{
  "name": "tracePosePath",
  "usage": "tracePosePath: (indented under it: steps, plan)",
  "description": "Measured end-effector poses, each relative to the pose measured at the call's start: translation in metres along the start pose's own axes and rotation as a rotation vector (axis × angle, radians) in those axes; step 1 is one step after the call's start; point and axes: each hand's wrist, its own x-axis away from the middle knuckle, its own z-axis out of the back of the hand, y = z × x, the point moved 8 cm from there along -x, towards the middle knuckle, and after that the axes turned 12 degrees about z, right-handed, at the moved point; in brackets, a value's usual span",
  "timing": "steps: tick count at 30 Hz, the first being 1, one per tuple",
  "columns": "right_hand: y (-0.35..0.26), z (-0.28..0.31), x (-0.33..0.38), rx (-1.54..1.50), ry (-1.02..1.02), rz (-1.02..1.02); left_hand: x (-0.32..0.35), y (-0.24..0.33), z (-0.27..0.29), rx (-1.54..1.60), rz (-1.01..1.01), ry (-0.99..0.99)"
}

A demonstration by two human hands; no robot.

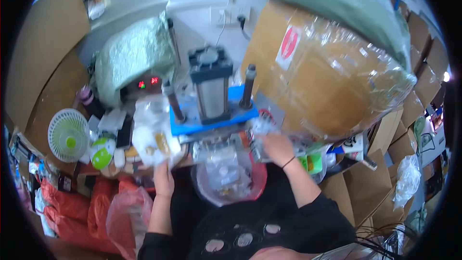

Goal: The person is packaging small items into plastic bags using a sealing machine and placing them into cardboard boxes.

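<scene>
My left hand [164, 181] pinches the lower edge of a whitish, see-through plastic bag [147, 137] with small yellowish pieces on or in it. Right of the press, my right hand [278, 148] reaches in beside some crumpled clear plastic [263, 124]; its fingertips are blurred, and I cannot tell whether they hold anything. Between my hands stands a press with a metal cylinder [211, 97] on a blue plate [185, 124] and two dark posts. Under its front edge, a pink-rimmed basin [259, 183] holds clear plastic pieces.
At the left are a white-green fan [68, 135], a phone [124, 133] and a box with red digits [147, 83] under greenish wrap. Red bags [72, 207] lie below. A large taped carton [327, 82] crowds the right, with open cartons [363, 183] beneath.
</scene>
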Motion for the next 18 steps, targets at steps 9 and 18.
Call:
tracePosePath:
  steps: [9, 18]
  plan:
    - [-0.07, 0.019, -0.016, -1.324, 0.157, 0.2, 0.024, 0.099, -0.029, 0.584, 0.161, -0.553]
    - [-0.089, 0.028, -0.037, -1.042, 0.236, 0.248, 0.084, 0.138, -0.069, 1.101, 0.436, -0.924]
